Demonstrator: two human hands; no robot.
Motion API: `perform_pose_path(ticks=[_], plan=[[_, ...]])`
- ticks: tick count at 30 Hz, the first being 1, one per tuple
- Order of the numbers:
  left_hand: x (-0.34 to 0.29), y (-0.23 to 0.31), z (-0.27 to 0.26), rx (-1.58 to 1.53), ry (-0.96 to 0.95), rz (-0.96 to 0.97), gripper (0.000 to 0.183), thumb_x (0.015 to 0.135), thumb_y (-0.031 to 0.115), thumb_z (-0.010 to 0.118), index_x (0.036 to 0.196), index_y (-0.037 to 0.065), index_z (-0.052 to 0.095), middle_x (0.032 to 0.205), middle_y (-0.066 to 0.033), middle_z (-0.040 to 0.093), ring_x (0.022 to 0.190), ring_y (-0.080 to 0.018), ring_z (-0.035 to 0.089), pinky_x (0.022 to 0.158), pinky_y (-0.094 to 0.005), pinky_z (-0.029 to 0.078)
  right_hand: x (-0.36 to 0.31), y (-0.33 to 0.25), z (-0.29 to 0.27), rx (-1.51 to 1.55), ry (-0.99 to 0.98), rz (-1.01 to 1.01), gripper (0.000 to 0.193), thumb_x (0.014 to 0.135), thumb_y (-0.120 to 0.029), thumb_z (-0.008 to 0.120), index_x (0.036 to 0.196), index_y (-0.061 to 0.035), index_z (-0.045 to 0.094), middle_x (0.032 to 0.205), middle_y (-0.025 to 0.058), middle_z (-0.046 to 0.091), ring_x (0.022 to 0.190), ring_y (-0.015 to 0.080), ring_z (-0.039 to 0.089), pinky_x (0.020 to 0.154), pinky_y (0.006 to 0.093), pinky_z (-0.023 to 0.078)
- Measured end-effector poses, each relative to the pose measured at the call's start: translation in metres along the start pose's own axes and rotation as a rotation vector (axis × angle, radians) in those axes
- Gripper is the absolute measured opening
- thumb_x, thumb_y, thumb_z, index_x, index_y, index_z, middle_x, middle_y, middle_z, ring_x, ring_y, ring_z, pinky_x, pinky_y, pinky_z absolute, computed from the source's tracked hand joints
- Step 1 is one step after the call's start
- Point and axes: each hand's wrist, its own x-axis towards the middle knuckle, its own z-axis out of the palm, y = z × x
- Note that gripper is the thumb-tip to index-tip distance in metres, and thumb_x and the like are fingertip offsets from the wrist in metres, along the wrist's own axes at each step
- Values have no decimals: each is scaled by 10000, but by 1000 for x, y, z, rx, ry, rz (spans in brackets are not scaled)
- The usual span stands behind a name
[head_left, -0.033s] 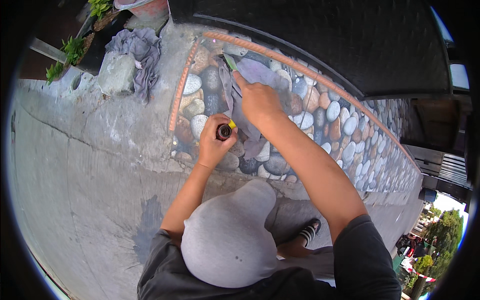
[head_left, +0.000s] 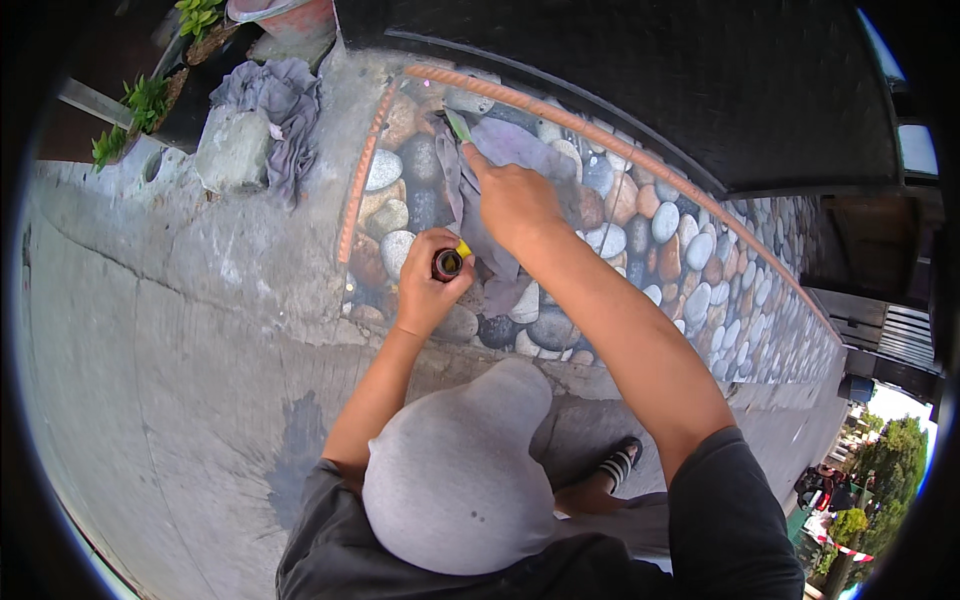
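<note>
My left hand (head_left: 430, 284) is wrapped round a small dark reddish-brown bottle (head_left: 447, 265), its open mouth facing up. Beside the bottle's mouth, at the fingers, shows a yellow piece (head_left: 463, 248); I cannot tell if it is a cap or part of the label. Farther off, my right hand (head_left: 513, 200) is closed with its index finger stretched along a narrow green blade-like thing (head_left: 458, 125). The palm hides the rest of that thing. Under and between both hands lies a crumpled grey-purple cloth (head_left: 468, 195), spread on a pebble-patterned surface (head_left: 640, 225).
A copper-coloured ribbed strip (head_left: 600, 137) edges the pebble-patterned surface, below a large black panel (head_left: 640, 80). On the far left, another grey cloth (head_left: 285, 120) drapes over a concrete block (head_left: 232, 150), near a plant pot (head_left: 295, 18). A grey cap (head_left: 455, 480) fills the lower middle.
My right hand has shifted very slightly left along with the green thing. My left hand and the bottle stay in place.
</note>
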Motion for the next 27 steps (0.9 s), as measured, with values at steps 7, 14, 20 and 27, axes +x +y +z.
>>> perform_pose_path(ticks=[7,14,20,27], plan=[[1,0,2,21,-5,-20,310,709,-11,752,964,20,579,1025,-138,632,926,-255,635,830,-333,502,-4,-9,-6,-67,-38,-19,587,887,-86,537,1465,-98,438,962,162,714,906,301,708,775,400,572],[-1,-2,-3,1,-2,-23,304,716,-11,746,965,18,575,1022,-133,634,923,-250,635,832,-327,501,-20,-15,14,-235,-34,-13,612,878,-73,536,1478,-129,428,951,138,721,891,285,715,765,383,576],[1,-3,-7,19,2,-7,306,720,-6,754,965,19,572,1020,-129,635,917,-247,634,821,-324,502,6,-15,1,-255,-61,-13,595,884,-73,537,1469,-107,433,1004,133,723,930,271,712,774,378,570],[2,0,4,6,-1,-7,310,724,-13,748,972,17,567,1011,-131,634,901,-233,626,808,-321,503,26,4,-16,-275,-107,78,565,919,-106,514,1476,-93,418,1079,112,718,989,252,706,814,354,559]])
